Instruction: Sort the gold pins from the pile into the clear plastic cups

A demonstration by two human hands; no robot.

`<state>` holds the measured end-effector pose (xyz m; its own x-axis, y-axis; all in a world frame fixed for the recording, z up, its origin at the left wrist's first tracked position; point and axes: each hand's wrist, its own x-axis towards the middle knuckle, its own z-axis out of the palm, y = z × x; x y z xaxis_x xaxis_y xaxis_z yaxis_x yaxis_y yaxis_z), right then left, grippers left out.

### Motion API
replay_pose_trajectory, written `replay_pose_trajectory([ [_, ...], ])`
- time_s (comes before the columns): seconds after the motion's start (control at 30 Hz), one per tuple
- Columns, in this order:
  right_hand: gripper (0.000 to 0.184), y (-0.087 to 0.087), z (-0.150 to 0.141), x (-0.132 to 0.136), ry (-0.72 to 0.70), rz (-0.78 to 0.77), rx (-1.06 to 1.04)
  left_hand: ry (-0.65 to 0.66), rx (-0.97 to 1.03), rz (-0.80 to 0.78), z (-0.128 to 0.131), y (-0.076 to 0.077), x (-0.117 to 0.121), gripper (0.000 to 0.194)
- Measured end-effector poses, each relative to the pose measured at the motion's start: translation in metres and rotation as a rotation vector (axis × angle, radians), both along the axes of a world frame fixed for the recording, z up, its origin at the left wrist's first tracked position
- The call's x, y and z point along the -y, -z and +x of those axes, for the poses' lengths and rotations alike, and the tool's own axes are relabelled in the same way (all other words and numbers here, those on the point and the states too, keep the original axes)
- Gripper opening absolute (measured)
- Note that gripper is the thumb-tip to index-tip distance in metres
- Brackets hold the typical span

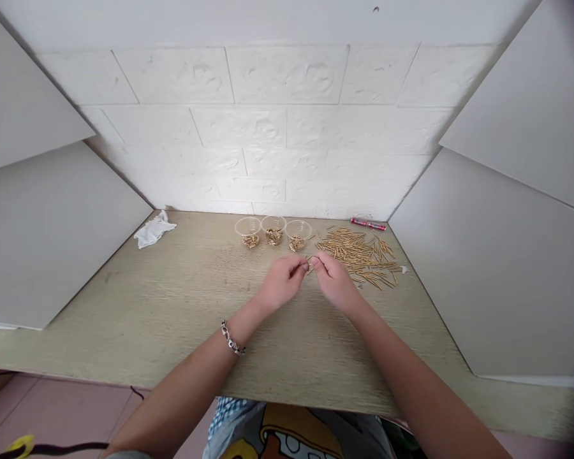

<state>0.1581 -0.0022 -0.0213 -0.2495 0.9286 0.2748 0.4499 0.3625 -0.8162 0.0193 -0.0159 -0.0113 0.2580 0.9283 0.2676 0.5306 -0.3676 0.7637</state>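
Indoors, worn table (162, 319) against white wall (268, 127).

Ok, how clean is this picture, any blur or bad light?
Head view: soft, fairly even light on the table; wide-lens stretch toward the edges; dark blur at right edge; left hand and right hand too small for fingertip detail.

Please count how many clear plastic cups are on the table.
3, in a row near the brick-patterned wall: left cup, middle cup, and right cup, nearest the scattered gold-coloured rods. I see no sign of a hidden one.
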Motion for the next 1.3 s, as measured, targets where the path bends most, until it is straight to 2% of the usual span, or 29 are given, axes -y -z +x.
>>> replay_pose_trajectory([
  [0.13,0.025,0.0003,0.0008,-0.0002,-0.024,0.072,0.01,0.011,0.081,-0.084,0.0009,0.0025,-0.0015,0.022],
  [0.23,0.023,0.0004,0.0007,0.0001,-0.045,0.091,-0.018,0.036,0.226,-0.201,0.0021,0.0046,-0.0026,0.021],
  [0.37,0.023,0.0012,0.0007,-0.0001,-0.064,0.042,-0.081,0.049,0.396,-0.303,0.0033,0.0071,-0.0032,0.02],
  [0.53,0.025,0.0037,0.0033,-0.0018,-0.095,-0.053,-0.116,0.027,0.462,-0.362,0.0037,0.0099,-0.0042,0.022],
  [0.83,0.027,0.0013,0.0076,-0.004,-0.125,-0.074,-0.078,-0.019,0.43,-0.374,0.0033,0.0093,-0.0046,0.019],
  [1.07,0.028,-0.001,0.0063,-0.0028,-0.087,-0.104,-0.052,-0.045,0.369,-0.35,0.0034,0.008,-0.0048,0.017],
  [1.3,0.029,0.0055,0.0023,-0.0036,-0.045,-0.175,-0.089,-0.097,0.109,-0.125,0.003,0.0072,-0.0024,0.022],
])
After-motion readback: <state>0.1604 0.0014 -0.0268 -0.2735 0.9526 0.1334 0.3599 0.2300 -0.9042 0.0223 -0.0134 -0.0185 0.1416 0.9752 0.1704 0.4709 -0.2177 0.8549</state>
